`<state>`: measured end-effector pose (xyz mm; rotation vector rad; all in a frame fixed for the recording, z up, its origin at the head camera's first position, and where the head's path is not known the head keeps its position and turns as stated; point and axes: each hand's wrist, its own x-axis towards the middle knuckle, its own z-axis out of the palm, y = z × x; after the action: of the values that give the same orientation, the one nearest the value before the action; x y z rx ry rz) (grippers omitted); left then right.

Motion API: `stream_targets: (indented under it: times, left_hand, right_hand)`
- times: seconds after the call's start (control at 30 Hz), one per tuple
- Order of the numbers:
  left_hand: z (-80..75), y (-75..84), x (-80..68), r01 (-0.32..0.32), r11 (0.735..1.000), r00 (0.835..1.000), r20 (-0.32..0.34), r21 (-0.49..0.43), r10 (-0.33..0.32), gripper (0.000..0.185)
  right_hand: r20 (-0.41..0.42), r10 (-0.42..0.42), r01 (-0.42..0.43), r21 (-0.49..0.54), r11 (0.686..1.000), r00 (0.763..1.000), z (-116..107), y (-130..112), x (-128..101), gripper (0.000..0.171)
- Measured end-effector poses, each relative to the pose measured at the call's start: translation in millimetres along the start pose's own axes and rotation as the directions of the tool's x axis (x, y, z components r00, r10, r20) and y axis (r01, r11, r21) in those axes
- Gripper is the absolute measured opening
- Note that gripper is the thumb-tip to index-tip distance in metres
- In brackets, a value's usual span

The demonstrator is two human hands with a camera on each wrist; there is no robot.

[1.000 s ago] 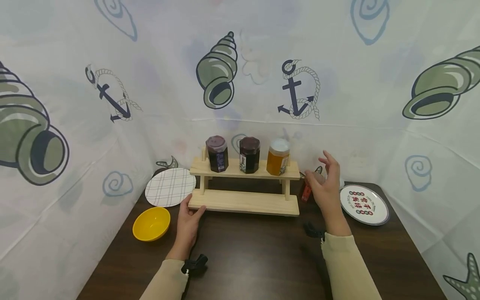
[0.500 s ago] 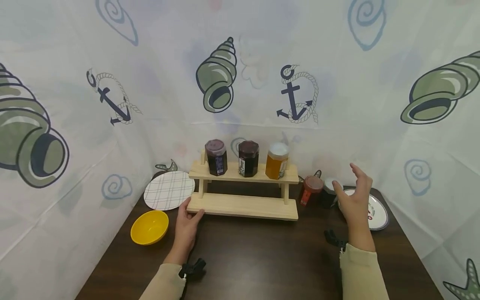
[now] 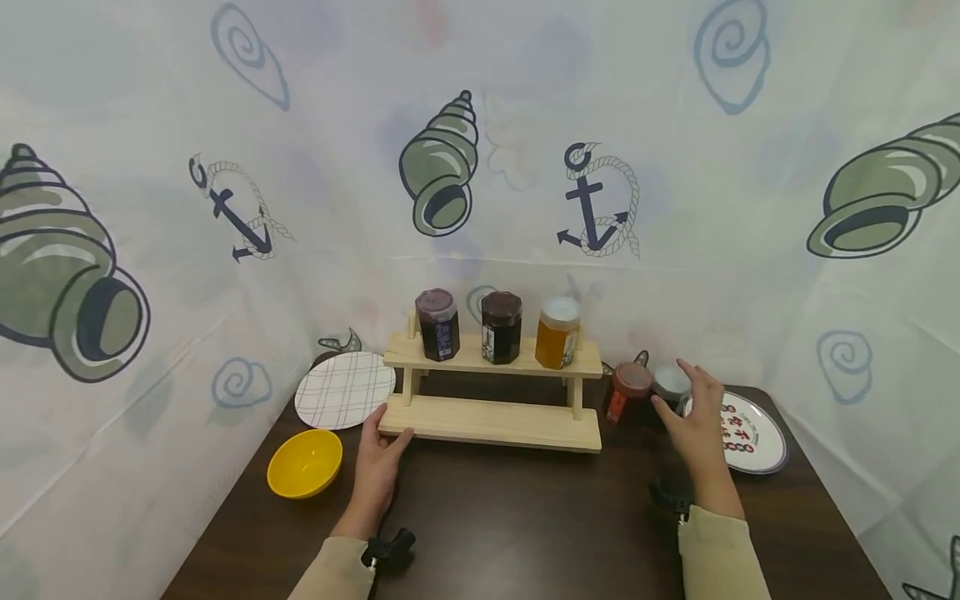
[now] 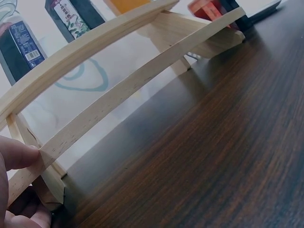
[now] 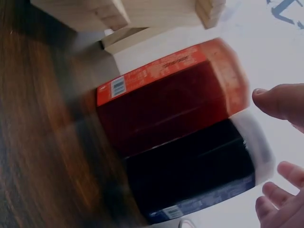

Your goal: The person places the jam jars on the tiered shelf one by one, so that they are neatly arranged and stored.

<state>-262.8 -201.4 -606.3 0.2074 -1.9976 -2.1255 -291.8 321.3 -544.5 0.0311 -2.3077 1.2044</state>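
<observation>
Wooden shelf [image 3: 491,422] stands between both hands [image 3: 376,468] [image 3: 698,429], left gripping, right spread.

Around the yellow bowl [image 3: 304,464]

We see the yellow bowl on a dark, wood-grained desk [image 3: 495,517]. Just behind the bowl lies a checked plate [image 3: 345,390], white with thin crossing lines; well to the bowl's right we spot a lettered plate [image 3: 753,433], white with red characters. Beyond the bowl we face a pale cloth [image 3: 517,50] printed with grey-green shells [image 3: 442,171], dark roped anchors [image 3: 588,208] and blue spirals [image 3: 242,382].
</observation>
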Motion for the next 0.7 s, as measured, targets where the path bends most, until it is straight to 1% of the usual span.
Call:
stream_targets:
  times: [0.17, 0.3, 0.5, 0.7]
  left_hand:
    - [0.3, 4.8, 1.0, 0.014, 1.0, 1.0, -0.009, -0.007, -0.014, 0.082]
    - [-0.8, 4.9, 0.8, 0.025, 1.0, 1.0, -0.002, -0.003, -0.025, 0.082]
    - [0.1, 4.8, 3.0, 0.029, 1.0, 1.0, 0.003, -0.009, -0.029, 0.083]
    - [1.9, 2.4, 3.7, 0.027, 1.0, 1.0, 0.014, 0.0, -0.027, 0.083]
  right_hand:
    - [-0.014, 0.009, -0.009, 0.003, 1.0, 1.0, 0.5, 6.2, 1.7, 0.077]
    - [-0.028, 0.004, -0.004, 0.0, 1.0, 1.0, 3.3, 13.3, -0.2, 0.075]
    - [0.022, 0.048, -0.049, 0.03, 0.998, 0.999, 5.8, 15.2, -0.2, 0.075]
    - [0.054, 0.054, -0.053, -0.023, 0.998, 0.997, 3.9, 17.2, -1.9, 0.077]
